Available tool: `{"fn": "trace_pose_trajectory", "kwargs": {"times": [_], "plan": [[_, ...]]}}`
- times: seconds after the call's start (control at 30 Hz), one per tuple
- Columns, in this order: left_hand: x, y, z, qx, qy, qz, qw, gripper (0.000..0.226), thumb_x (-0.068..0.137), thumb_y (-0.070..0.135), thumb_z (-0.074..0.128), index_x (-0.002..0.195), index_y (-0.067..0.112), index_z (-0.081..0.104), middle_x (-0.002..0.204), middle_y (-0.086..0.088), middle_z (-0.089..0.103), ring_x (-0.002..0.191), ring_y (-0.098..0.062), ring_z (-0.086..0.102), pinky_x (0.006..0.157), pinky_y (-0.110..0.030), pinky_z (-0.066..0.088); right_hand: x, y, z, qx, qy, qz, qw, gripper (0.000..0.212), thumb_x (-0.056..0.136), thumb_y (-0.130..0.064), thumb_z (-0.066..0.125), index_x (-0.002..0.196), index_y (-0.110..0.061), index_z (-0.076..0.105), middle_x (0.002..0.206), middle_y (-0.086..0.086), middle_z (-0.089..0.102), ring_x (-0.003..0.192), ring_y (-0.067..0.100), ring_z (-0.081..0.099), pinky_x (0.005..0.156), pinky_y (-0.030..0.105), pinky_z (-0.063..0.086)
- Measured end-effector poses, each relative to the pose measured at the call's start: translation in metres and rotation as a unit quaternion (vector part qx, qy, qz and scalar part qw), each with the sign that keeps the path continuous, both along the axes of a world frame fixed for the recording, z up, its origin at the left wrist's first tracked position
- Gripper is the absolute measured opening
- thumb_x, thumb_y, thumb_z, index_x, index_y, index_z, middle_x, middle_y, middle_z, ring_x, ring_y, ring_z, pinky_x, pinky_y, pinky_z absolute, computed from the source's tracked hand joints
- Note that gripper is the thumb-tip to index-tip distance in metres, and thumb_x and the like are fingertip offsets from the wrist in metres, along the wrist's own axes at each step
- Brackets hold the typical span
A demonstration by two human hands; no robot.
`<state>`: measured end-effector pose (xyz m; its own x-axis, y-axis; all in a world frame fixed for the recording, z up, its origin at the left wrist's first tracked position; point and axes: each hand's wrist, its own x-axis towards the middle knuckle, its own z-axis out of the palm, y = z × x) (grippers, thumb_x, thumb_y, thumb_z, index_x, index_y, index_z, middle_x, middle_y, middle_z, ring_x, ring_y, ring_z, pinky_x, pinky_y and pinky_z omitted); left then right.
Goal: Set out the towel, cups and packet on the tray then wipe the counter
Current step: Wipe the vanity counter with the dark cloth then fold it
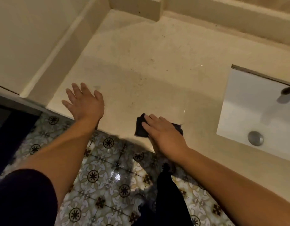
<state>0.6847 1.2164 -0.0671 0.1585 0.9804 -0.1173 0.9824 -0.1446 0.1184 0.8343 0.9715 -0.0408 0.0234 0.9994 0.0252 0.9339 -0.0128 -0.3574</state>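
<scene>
A beige stone counter (141,62) fills the middle of the view. My right hand (163,131) presses flat on a small dark cloth (141,128) near the counter's front edge. My left hand (85,103) rests flat on the counter's front left corner, fingers spread, holding nothing. No tray, towel, cups or packet are in view.
A white sink basin (248,115) with a metal drain (255,138) is set into the counter at the right, with a faucet spout (286,90) over it. A raised ledge (141,7) runs along the back. Patterned floor tiles (108,176) lie below the counter edge.
</scene>
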Motion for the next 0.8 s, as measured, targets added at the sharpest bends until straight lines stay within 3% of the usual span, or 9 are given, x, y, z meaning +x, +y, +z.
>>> {"fn": "trace_pose_trajectory", "kwargs": {"times": [0.1, 0.23, 0.37, 0.43, 0.53, 0.6, 0.67, 0.7, 0.8], "plan": [[-0.001, 0.001, 0.000, -0.003, 0.004, 0.000, 1.000, 0.072, 0.093, 0.050, 0.015, 0.154, 0.013, 0.013, 0.163, -0.012, 0.005, 0.149, -0.033, -0.001, 0.115, -0.061, 0.000, -0.033, -0.017, -0.002, -0.009, 0.034, -0.021, 0.999, 0.064, 0.070, 0.012, 0.073, 0.130, 0.000, 0.057, 0.137, 0.025, 0.054, 0.125, 0.043, 0.053, 0.104, 0.055, 0.037], [-0.001, 0.002, -0.001, -0.006, 0.009, 0.002, 1.000, 0.073, 0.092, 0.050, 0.014, 0.155, 0.013, 0.012, 0.163, -0.012, 0.004, 0.149, -0.033, -0.001, 0.115, -0.061, 0.001, -0.055, -0.027, -0.003, -0.040, 0.124, -0.032, 0.991, 0.064, 0.085, 0.010, 0.052, 0.145, -0.008, 0.040, 0.154, 0.017, 0.034, 0.143, 0.034, 0.031, 0.117, 0.038, 0.008], [-0.001, 0.003, -0.002, -0.005, 0.014, 0.002, 1.000, 0.074, 0.091, 0.051, 0.014, 0.155, 0.013, 0.013, 0.163, -0.012, 0.005, 0.149, -0.033, 0.000, 0.115, -0.061, 0.001, -0.057, -0.028, 0.011, -0.011, 0.271, -0.121, 0.955, 0.044, 0.097, -0.010, 0.051, 0.140, -0.017, 0.050, 0.145, 0.003, 0.051, 0.130, 0.019, 0.049, 0.108, 0.020, 0.030], [-0.001, 0.002, 0.000, -0.007, 0.015, 0.003, 1.000, 0.073, 0.092, 0.051, 0.015, 0.155, 0.014, 0.013, 0.163, -0.012, 0.006, 0.149, -0.033, 0.000, 0.115, -0.061, 0.002, -0.051, -0.027, 0.025, -0.049, 0.482, -0.227, 0.845, 0.035, 0.100, -0.022, 0.048, 0.132, -0.027, 0.058, 0.133, -0.004, 0.061, 0.119, 0.009, 0.057, 0.103, 0.014, 0.037], [0.000, 0.001, 0.003, -0.006, 0.018, 0.006, 1.000, 0.071, 0.093, 0.051, 0.017, 0.154, 0.014, 0.014, 0.163, -0.011, 0.007, 0.149, -0.032, 0.001, 0.115, -0.061, 0.003, -0.019, -0.020, 0.041, -0.092, 0.796, -0.344, 0.489, 0.029, 0.096, -0.021, 0.051, 0.121, -0.014, 0.063, 0.112, 0.014, 0.072, 0.094, 0.024, 0.069, 0.089, 0.038, 0.052], [0.001, 0.000, 0.003, -0.006, 0.017, 0.005, 1.000, 0.071, 0.093, 0.051, 0.017, 0.154, 0.014, 0.015, 0.163, -0.011, 0.008, 0.149, -0.032, 0.002, 0.116, -0.060, 0.003, 0.024, -0.014, 0.052, -0.068, 0.845, -0.359, 0.391, 0.034, 0.088, -0.025, 0.055, 0.116, -0.007, 0.062, 0.098, 0.014, 0.074, 0.079, 0.024, 0.071, 0.076, 0.035, 0.057], [0.000, 0.000, 0.003, -0.006, 0.015, 0.006, 1.000, 0.071, 0.093, 0.051, 0.017, 0.154, 0.014, 0.016, 0.163, -0.011, 0.008, 0.149, -0.031, 0.002, 0.116, -0.060, 0.003, 0.081, -0.001, 0.067, -0.004, 0.832, -0.377, 0.406, 0.028, 0.091, -0.027, 0.051, 0.106, -0.008, 0.064, 0.085, 0.009, 0.076, 0.068, 0.019, 0.072, 0.065, 0.029, 0.059], [0.000, 0.000, 0.003, -0.007, 0.016, 0.008, 1.000, 0.072, 0.093, 0.051, 0.017, 0.154, 0.015, 0.016, 0.163, -0.010, 0.008, 0.149, -0.031, 0.002, 0.116, -0.060, 0.003, 0.113, 0.007, 0.075, 0.039, 0.800, -0.398, 0.448, 0.023, 0.095, -0.026, 0.047, 0.102, -0.010, 0.064, 0.078, 0.006, 0.076, 0.063, 0.017, 0.071, 0.060, 0.026, 0.059], [-0.002, 0.002, 0.001, -0.005, 0.018, 0.014, 1.000, 0.072, 0.092, 0.052, 0.017, 0.154, 0.015, 0.018, 0.163, -0.010, 0.010, 0.148, -0.031, 0.004, 0.116, -0.059, 0.004, 0.208, 0.036, 0.091, 0.150, 0.585, -0.456, 0.653, 0.019, 0.098, -0.019, 0.042, 0.095, -0.019, 0.062, 0.078, 0.000, 0.068, 0.066, 0.013, 0.065, 0.062, 0.024, 0.053]]}}
